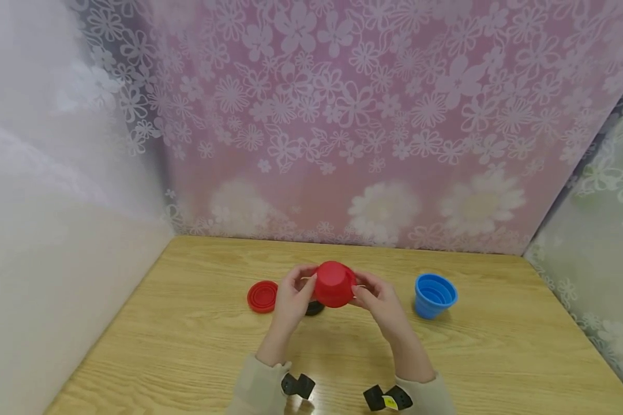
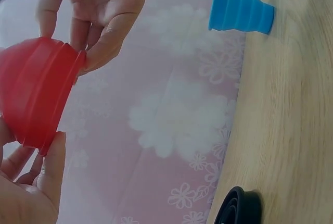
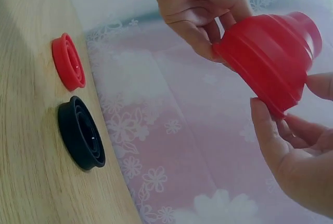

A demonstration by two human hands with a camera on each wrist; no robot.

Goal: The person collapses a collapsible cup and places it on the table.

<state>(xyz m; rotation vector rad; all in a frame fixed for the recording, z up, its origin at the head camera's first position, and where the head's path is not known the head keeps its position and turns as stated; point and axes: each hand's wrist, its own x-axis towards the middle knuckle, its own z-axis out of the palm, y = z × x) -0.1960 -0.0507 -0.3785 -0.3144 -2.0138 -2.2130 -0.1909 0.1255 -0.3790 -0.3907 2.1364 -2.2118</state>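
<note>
A red collapsible cup (image 1: pixel 334 285), its ringed wall popped out, is held up over the table between both hands. Its closed base faces back toward the head camera. The left hand (image 1: pixel 293 298) pinches the rim on the left, thumb on the near side. On the opposite side the right hand (image 1: pixel 381 302) grips the rim between thumb and fingers. The right wrist view shows the cup's stepped wall (image 3: pixel 270 52) and narrow base tilted up. Behind the left hand lies a flattened red collapsible cup (image 1: pixel 262 297), with a flattened black one (image 3: pixel 81 133) next to it.
An expanded blue collapsible cup (image 1: pixel 434 297) stands upright on the wooden table (image 1: pixel 519 340), right of the hands. A pink floral curtain (image 1: pixel 342 144) hangs along the far edge, with pale panels at both sides.
</note>
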